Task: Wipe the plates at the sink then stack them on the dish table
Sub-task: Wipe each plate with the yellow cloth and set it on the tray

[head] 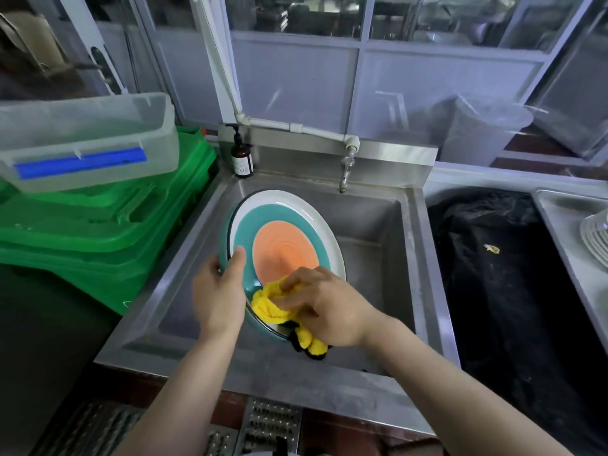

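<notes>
A round plate (279, 222) with an orange centre, a teal ring and a white rim is held tilted over the steel sink (371, 232). My left hand (218, 291) grips its left edge, thumb on the face. My right hand (325, 306) presses a yellow cloth (266, 304) with dark trim against the plate's lower part; the cloth's tail hangs below the rim. At the far right, white plates (595, 235) lie on a steel dish table (559, 209), cut off by the frame edge.
A tap (345, 169) hangs over the sink's back wall, a brown pump bottle (241, 156) at its back left corner. Stacked green crates (98, 225) carry a clear plastic bin (85, 139) on the left. A black-lined bin (500, 258) sits right of the sink.
</notes>
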The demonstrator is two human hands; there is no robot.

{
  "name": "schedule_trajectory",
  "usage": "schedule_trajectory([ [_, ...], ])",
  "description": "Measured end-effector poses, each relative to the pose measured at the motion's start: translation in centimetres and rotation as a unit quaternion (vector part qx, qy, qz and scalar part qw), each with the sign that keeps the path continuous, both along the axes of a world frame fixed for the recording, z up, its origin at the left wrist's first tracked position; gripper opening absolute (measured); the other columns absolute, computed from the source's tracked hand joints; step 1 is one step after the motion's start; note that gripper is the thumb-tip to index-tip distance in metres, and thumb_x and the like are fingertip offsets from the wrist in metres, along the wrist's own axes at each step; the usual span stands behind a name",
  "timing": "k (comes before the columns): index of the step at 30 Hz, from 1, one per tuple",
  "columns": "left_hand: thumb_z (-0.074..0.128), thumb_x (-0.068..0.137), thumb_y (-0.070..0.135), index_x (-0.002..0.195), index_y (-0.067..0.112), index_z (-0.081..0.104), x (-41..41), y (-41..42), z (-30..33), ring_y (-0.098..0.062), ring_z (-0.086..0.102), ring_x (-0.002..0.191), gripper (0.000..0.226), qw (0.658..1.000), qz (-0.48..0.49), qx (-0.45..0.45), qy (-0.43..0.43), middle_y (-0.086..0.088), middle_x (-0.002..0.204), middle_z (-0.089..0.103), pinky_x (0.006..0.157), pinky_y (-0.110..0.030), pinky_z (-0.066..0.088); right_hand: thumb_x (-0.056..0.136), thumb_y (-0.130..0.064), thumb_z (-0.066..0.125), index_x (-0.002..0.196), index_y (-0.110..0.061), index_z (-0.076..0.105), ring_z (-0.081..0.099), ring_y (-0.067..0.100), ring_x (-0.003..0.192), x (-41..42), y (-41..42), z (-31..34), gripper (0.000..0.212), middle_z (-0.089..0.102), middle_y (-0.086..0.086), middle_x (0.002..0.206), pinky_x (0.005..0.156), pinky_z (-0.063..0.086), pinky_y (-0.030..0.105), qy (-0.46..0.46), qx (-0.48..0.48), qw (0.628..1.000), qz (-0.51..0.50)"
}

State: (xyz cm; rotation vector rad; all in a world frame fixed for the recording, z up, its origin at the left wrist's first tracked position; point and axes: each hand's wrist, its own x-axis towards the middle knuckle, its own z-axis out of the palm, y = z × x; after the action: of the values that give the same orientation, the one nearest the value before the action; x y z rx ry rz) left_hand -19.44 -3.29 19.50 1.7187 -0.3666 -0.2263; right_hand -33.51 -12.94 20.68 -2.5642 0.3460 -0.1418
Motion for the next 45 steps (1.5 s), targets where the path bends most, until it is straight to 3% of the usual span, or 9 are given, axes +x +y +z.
schedule_trajectory([
  [9, 0.051, 0.063, 0.029, 0.062, 0.017, 0.053, 1.6, -0.9, -0.5, -0.016, 0.041, 0.051, 0.012, 0.998, 0.004, -0.001, 0.065, 0.009, 0.046, 0.048, 0.053, -0.030, 0.033, 0.089, -0.017, 0.060, 0.116, -0.021, 0.065, 0.061, 0.019, 0.106, -1.4, -3.2, -1.3, 0.028, 0.066, -0.004, 0.118, 0.088, 0.046, 0.028, -0.063, 0.020, 0.965, -0.253],
  [13, 0.049, 0.063, 0.023, 0.062, 0.012, 0.047, 1.8, -1.0, -0.2, -0.013, 0.039, 0.052, 0.012, 0.997, 0.000, -0.003, 0.078, 0.007, 0.051, 0.047, 0.051, -0.029, 0.031, 0.087, -0.015, 0.067, 0.113, -0.017, 0.071, 0.045, 0.034, 0.129, -2.2, -4.4, -1.0, 0.026, 0.056, 0.008, 0.136, 0.106, 0.038, 0.042, -0.080, -0.062, 0.956, -0.275],
  [16, 0.049, 0.062, 0.023, 0.070, -0.001, 0.045, 1.9, -1.0, -0.3, -0.017, 0.037, 0.058, 0.025, 0.997, -0.003, -0.003, 0.078, -0.003, 0.059, 0.044, 0.052, -0.029, 0.028, 0.084, -0.006, 0.065, 0.106, -0.018, 0.074, 0.055, 0.035, 0.111, -2.8, -4.9, -0.4, 0.027, 0.063, 0.009, 0.122, 0.086, 0.048, 0.039, -0.134, -0.102, 0.930, -0.328],
  [22, 0.053, 0.067, 0.022, 0.072, 0.013, 0.054, 2.3, -1.3, -1.5, -0.027, 0.051, 0.068, 0.010, 0.974, -0.004, 0.049, 0.220, -0.006, 0.070, 0.055, 0.067, -0.039, 0.047, 0.093, -0.009, 0.044, 0.109, -0.010, 0.058, 0.057, 0.038, 0.085, -3.1, -6.6, 1.3, 0.022, 0.065, 0.012, 0.097, 0.061, 0.025, 0.033, -0.119, -0.125, 0.863, -0.474],
  [28, 0.049, 0.078, 0.002, 0.078, 0.012, 0.057, 1.2, -1.7, -3.3, -0.021, 0.055, 0.059, 0.012, 0.948, -0.016, 0.046, 0.315, -0.007, 0.069, 0.058, 0.039, -0.022, 0.047, 0.071, 0.004, 0.058, 0.095, -0.001, 0.065, 0.062, 0.036, 0.066, -2.3, -2.6, 2.7, 0.025, 0.067, 0.014, 0.078, 0.054, 0.048, 0.032, -0.255, -0.217, 0.908, -0.251],
  [31, 0.052, 0.080, 0.003, 0.082, 0.010, 0.058, 0.9, -1.8, -3.8, -0.024, 0.060, 0.061, 0.010, 0.933, -0.020, 0.041, 0.357, -0.010, 0.071, 0.061, 0.041, -0.025, 0.049, 0.070, 0.005, 0.060, 0.103, -0.002, 0.065, 0.064, 0.035, 0.078, -2.6, -0.3, 0.5, 0.034, 0.069, 0.013, 0.095, 0.061, 0.052, 0.033, -0.175, -0.165, 0.968, -0.073],
  [38, 0.049, 0.077, -0.002, 0.079, 0.008, 0.055, 0.5, -1.2, -4.6, -0.027, 0.058, 0.057, 0.013, 0.914, -0.004, 0.014, 0.405, -0.012, 0.066, 0.058, 0.038, -0.029, 0.050, 0.070, 0.002, 0.063, 0.101, -0.006, 0.066, 0.063, 0.033, 0.091, -4.0, 1.0, -1.9, 0.032, 0.070, 0.007, 0.101, 0.080, 0.052, 0.038, -0.098, -0.061, 0.993, -0.039],
  [41, 0.047, 0.075, -0.003, 0.077, 0.006, 0.055, 0.3, -1.0, -4.5, -0.027, 0.055, 0.053, 0.012, 0.916, 0.003, 0.019, 0.401, -0.014, 0.065, 0.056, 0.041, -0.028, 0.051, 0.077, -0.022, 0.075, 0.100, -0.016, 0.069, 0.057, 0.020, 0.111, -4.3, 0.7, -2.0, 0.025, 0.065, 0.003, 0.120, 0.096, 0.042, 0.029, -0.055, -0.013, 0.998, -0.022],
  [45, 0.051, 0.074, -0.004, 0.087, 0.004, 0.060, -0.3, -1.0, -4.1, -0.029, 0.061, 0.058, 0.019, 0.918, -0.005, 0.001, 0.397, -0.015, 0.070, 0.062, 0.042, -0.030, 0.052, 0.074, -0.046, 0.076, 0.118, -0.021, 0.058, 0.050, 0.023, 0.110, -3.3, 0.3, -2.2, 0.055, 0.058, -0.001, 0.118, 0.092, 0.041, 0.034, 0.007, -0.052, 0.994, -0.100],
])
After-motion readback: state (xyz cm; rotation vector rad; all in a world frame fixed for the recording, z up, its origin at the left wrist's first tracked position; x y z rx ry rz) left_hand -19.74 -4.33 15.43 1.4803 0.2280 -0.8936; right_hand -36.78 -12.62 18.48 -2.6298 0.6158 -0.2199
